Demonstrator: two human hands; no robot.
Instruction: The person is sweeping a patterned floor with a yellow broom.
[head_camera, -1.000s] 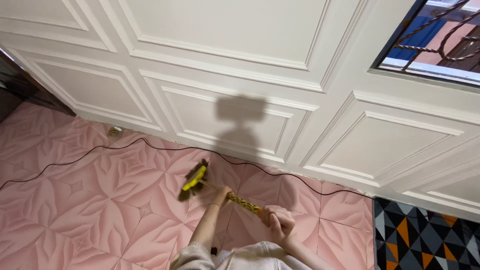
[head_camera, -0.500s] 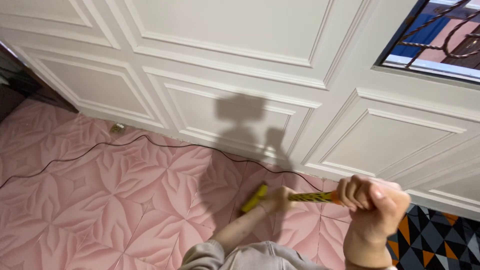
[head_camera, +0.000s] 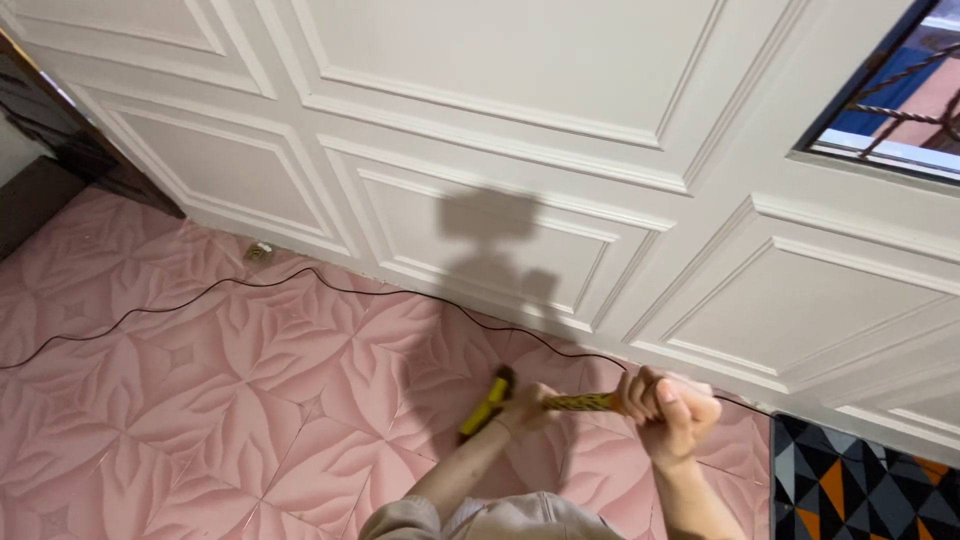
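Head view shows you sweeping with a broom (head_camera: 520, 402) held low across the pink floor (head_camera: 200, 400). Your right hand (head_camera: 665, 400) is up near the end of its yellow patterned handle, fingers clamped round it in a fist. Your left hand (head_camera: 522, 408) sits further down, close to the yellow head, fingers wrapped on the handle too, though that grip is partly hidden by your wrist.

The broom head rests on the tiles just short of the white panelled wall (head_camera: 500, 160), and a thin black cord (head_camera: 200, 292) lies along the floor near the foot of that wall.

To do this stroke well, I would judge that short pulls toward you work best. Keep the bristles flat on the tile so they reach into the raised leaf pattern, where dust is likely to lodge. Let the lower hand steer and the upper one only pivot.

Watch the cord: a stroke that catches it could drag it across the floor. Keep the head clear of the patterned rug (head_camera: 860, 470) at your right.
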